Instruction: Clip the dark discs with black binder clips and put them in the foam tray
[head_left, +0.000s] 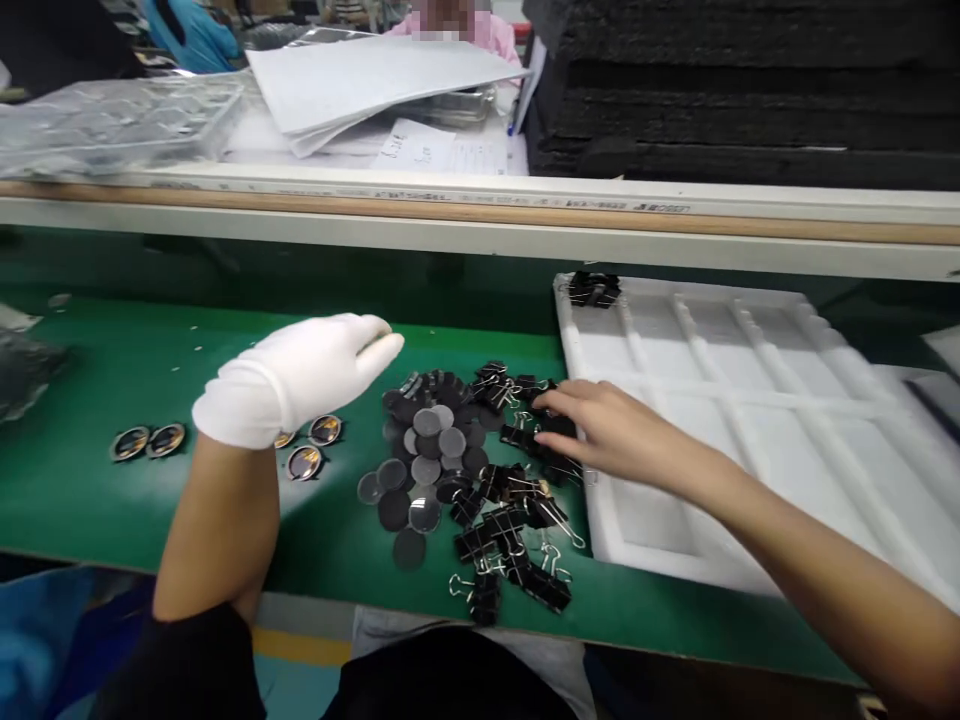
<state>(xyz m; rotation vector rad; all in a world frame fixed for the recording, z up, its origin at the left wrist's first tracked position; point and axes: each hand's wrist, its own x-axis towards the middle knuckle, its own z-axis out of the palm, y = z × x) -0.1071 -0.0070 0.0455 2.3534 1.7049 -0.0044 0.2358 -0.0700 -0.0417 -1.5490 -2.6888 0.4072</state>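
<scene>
My left hand [322,370], in a white glove, hovers above the green bench just left of a pile of discs. Its fingers are stretched out with a small gap at the tips, and I see nothing in them. Round dark and clear discs [427,447] lie heaped in the middle. My bare right hand [600,425] reaches in from the right, thumb and fingers apart, at the edge of a heap of black binder clips [502,520]. The fingertips touch or hover over the clips; which, I cannot tell. Small round ringed pieces [304,462] lie below the gloved hand.
A white compartmented foam tray [697,400] stands on the right, with a few black clips [595,289] in its far left corner. A shelf edge [480,215] crosses behind, bearing papers [375,85], clear plastic trays [127,120] and stacked black foam [735,95]. Two ringed pieces [148,441] lie left.
</scene>
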